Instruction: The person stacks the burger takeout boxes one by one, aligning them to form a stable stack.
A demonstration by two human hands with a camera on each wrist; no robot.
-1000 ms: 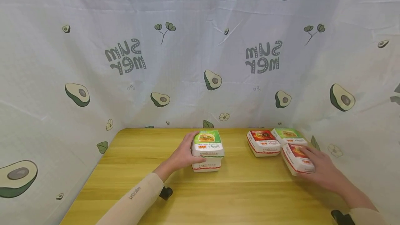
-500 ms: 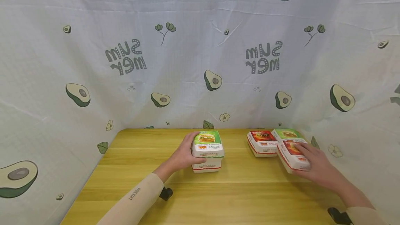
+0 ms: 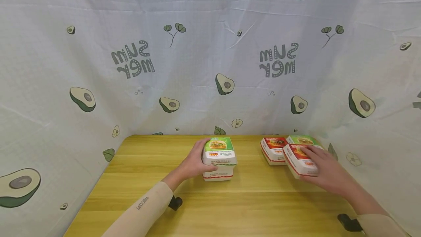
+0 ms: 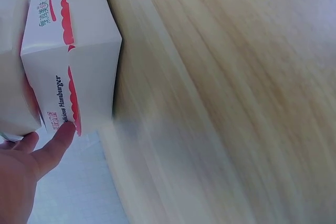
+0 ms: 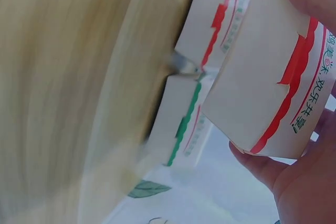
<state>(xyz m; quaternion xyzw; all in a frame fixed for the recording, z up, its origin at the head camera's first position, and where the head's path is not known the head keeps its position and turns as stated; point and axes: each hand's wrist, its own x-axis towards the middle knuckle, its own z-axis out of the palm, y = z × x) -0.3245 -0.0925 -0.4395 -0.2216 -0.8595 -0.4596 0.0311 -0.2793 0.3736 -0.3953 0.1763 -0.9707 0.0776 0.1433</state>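
Observation:
Near the middle of the table, a green-topped burger box (image 3: 219, 153) sits on a red-trimmed burger box (image 3: 218, 175). My left hand (image 3: 192, 164) grips this stack from its left side, thumb at the front and fingers toward the back. In the left wrist view a fingertip touches the lower box (image 4: 73, 51). My right hand (image 3: 325, 173) holds a red-topped burger box (image 3: 300, 162) by its sides, tilted and raised above the table. The right wrist view shows that held box (image 5: 262, 66) between thumb and fingers.
At the back right, another red-topped box (image 3: 273, 153) and a green-topped box (image 3: 304, 140) stand side by side, partly hidden behind the held one. A white avocado-print cloth (image 3: 197, 65) hangs behind and beside the wooden table (image 3: 250, 211).
My right hand has lifted the red-topped box and moved it left, so it now overlaps the two boxes at the back. The left hand and its stack stay put.

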